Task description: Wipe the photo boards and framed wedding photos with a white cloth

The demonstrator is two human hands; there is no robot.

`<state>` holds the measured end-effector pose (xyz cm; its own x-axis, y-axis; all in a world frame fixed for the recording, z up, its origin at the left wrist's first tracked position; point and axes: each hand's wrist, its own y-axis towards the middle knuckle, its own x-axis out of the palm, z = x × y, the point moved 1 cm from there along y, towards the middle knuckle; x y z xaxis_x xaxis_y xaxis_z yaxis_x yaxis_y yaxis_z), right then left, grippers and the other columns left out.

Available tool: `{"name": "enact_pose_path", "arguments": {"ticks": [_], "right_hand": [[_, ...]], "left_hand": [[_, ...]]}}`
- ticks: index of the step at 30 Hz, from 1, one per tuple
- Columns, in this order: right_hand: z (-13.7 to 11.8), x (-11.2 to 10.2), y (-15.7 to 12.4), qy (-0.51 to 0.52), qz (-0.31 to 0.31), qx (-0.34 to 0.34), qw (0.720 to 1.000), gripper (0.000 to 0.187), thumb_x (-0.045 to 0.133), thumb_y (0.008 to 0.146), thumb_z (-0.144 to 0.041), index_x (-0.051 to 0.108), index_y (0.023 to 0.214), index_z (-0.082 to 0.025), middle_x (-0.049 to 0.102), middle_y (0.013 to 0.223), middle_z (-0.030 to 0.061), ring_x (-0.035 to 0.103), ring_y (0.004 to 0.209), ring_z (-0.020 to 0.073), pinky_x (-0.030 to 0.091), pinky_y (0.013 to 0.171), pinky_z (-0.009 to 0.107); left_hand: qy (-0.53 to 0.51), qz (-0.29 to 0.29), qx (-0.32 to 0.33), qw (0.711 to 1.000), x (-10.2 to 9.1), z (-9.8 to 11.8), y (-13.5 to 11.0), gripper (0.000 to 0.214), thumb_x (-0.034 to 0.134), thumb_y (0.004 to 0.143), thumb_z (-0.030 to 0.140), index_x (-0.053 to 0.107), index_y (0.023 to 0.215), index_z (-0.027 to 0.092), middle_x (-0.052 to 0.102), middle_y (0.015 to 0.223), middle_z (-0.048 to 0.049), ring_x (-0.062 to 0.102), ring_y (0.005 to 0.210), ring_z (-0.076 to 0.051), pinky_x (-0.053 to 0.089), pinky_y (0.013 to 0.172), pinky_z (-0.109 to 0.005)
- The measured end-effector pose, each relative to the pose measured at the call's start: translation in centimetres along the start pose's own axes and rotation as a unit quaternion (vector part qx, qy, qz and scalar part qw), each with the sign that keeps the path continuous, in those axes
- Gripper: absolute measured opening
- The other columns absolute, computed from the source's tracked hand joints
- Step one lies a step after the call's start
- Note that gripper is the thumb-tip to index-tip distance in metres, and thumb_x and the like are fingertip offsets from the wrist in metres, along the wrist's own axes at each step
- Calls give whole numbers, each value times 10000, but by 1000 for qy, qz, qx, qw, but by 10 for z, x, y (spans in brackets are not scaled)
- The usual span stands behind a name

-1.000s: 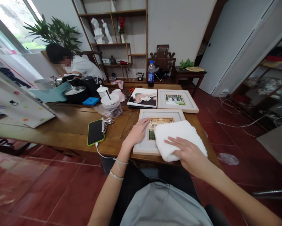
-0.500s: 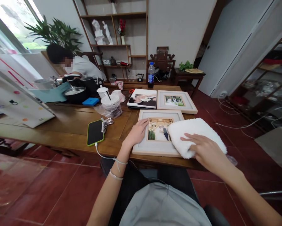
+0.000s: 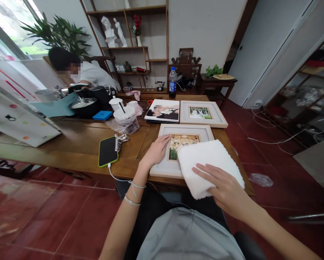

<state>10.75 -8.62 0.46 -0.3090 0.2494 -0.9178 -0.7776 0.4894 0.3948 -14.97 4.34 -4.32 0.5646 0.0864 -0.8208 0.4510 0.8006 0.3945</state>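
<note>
A light wooden picture frame (image 3: 162, 170) with a wide pale mat and a couple's photo (image 3: 175, 144) lies flat at the table's front edge. My left hand (image 3: 156, 151) rests on its left side, fingers stretched out flat over the mat. A fluffy white towel (image 3: 216, 155) covers the frame's right part and hangs over the table edge. My right hand (image 3: 218, 180) has the towel, its fingers spread across the top and its thumb hidden. Behind lie a second framed photo (image 3: 218, 117) and a white-edged photo print or album (image 3: 164, 108).
Left of the frame are a phone (image 3: 107, 151) on a white cable and a lidded cup (image 3: 125, 113) in a plastic bag. A blue-capped bottle (image 3: 172, 83) stands at the back. Pots (image 3: 83, 106) and a leaning white board (image 3: 21, 119) occupy the left; a person (image 3: 94, 76) sits beyond.
My right hand has moved left and toward me with the towel, which now covers more of the photo and overhangs the front edge. The left hand has stayed on the frame.
</note>
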Motion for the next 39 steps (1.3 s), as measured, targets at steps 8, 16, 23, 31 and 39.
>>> {"name": "enact_pose_path", "arguments": {"ticks": [8, 16, 23, 31, 39], "right_hand": [[53, 3, 3, 18, -42, 88, 995, 437, 394, 574, 53, 689, 778, -196, 549, 1307, 31, 463, 1242, 216, 396, 1035, 437], [127, 17, 45, -34, -65, 156, 985, 474, 411, 634, 38, 712, 911, -201, 523, 1336, 23, 465, 1237, 237, 410, 1000, 430], [136, 26, 60, -93, -79, 190, 974, 510, 420, 643, 29, 689, 1014, -194, 515, 1346, 41, 504, 1188, 260, 439, 940, 411], [42, -19, 41, -60, -199, 148, 967, 487, 418, 632, -6, 705, 951, -236, 652, 1147, 86, 660, 866, 247, 476, 725, 342], [2, -28, 33, 10, -185, 134, 973, 534, 442, 617, -46, 661, 1050, -270, 597, 1244, 60, 625, 975, 256, 479, 774, 352]], "left_hand": [[6, -6, -2, 1000, 1, -2, -1, 430, 322, 917, 159, 453, 1327, 172, 443, 1400, -89, 372, 1311, -200, 319, 1100, -414], [-7, -3, -5, 1000, -2, 1, 0, 412, 314, 932, 183, 474, 1312, 181, 450, 1396, -93, 375, 1310, -203, 324, 1095, -424], [-14, 3, -16, 1000, 1, 0, -1, 423, 329, 921, 171, 461, 1322, 196, 448, 1399, -84, 375, 1311, -198, 329, 1092, -430], [-10, 13, -12, 1000, -1, 4, -1, 413, 325, 921, 165, 482, 1303, 167, 466, 1383, -94, 392, 1299, -195, 329, 1097, -403], [-13, 18, -5, 1000, -2, 4, 0, 411, 333, 917, 163, 486, 1298, 178, 476, 1374, -92, 405, 1291, -198, 335, 1094, -415]]}}
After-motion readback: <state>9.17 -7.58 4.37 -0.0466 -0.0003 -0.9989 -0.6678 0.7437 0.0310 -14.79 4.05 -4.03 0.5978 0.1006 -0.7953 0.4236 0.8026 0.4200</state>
